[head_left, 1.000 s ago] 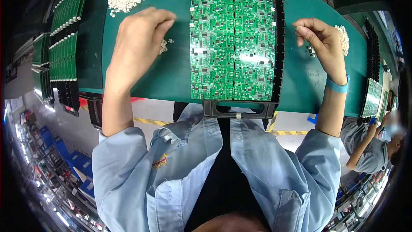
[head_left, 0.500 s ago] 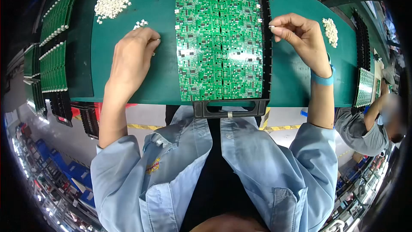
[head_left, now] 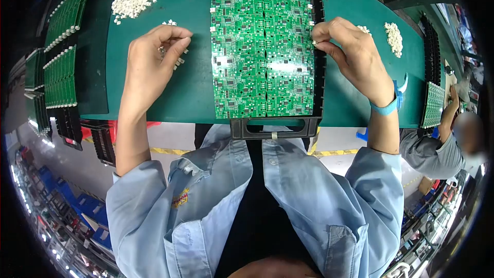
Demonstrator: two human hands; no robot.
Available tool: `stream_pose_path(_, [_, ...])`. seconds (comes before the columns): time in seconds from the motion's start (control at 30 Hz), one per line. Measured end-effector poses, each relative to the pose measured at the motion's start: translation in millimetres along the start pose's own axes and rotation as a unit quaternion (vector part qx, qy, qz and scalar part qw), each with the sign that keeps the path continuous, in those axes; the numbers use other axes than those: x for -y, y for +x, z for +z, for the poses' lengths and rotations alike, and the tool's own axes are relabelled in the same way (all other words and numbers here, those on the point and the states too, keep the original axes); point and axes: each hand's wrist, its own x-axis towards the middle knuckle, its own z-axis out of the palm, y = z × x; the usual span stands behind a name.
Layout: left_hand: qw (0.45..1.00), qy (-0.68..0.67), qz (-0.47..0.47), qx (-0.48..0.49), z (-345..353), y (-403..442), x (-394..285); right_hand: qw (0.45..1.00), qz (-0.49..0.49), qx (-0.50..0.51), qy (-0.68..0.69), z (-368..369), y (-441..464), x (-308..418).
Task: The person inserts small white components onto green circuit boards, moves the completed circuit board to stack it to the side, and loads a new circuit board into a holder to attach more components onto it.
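A long panel of green circuit boards (head_left: 265,72) lies in a black carrier frame (head_left: 319,87) in front of me. White connectors line parts of its left and right edges. My right hand (head_left: 355,56) pinches a small white connector (head_left: 315,43) at the panel's right edge. To the left of the panel, my left hand (head_left: 152,64) has thumb and forefinger brought together above the green mat. Whatever those fingertips hold, if anything, is too small to make out. Several loose white connectors (head_left: 179,62) lie under and beside that hand.
A large heap of white connectors (head_left: 135,2) is at the far left, and a smaller pile (head_left: 393,39) at the right. Populated green boards (head_left: 60,77) stand along the left side. Another person (head_left: 435,149) sits at the right, near more boards (head_left: 434,104).
My right hand has moved left, bringing the connector onto the panel's right edge. My left hand has turned and its fingertips have risen, exposing loose connectors beneath.
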Motion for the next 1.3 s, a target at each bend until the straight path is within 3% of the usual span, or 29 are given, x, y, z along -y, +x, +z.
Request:
stream_pose_path(0.57, [1.0, -0.008, 0.005, 0.003, 3, 1, 1, 0.993, -0.03, 0.06, -0.099, -4, 10, 8])
stream_pose_path(0.7, [0.999, -0.045, -0.022, 0.01, 4, 1, -3, 0.986, -0.08, 0.051, -0.137, -7, 13, 8])
stream_pose_path(0.9, [0.991, -0.109, -0.072, 0.028, 3, -1, -6, 0.991, -0.107, 0.015, -0.074, -7, 6, -11])
stream_pose_path(1.03, [0.974, -0.199, -0.09, 0.062, 3, -3, -6, 0.989, 0.073, -0.087, -0.096, -27, -10, -24])
stream_pose_path(1.2, [0.973, -0.21, -0.072, 0.062, 2, 1, -4, 0.979, 0.153, 0.009, -0.134, -32, -47, -58])
stream_pose_path(1.3, [0.968, -0.232, -0.085, 0.051, 6, 1, -2, 0.977, 0.149, 0.009, -0.153, -28, -53, -56])
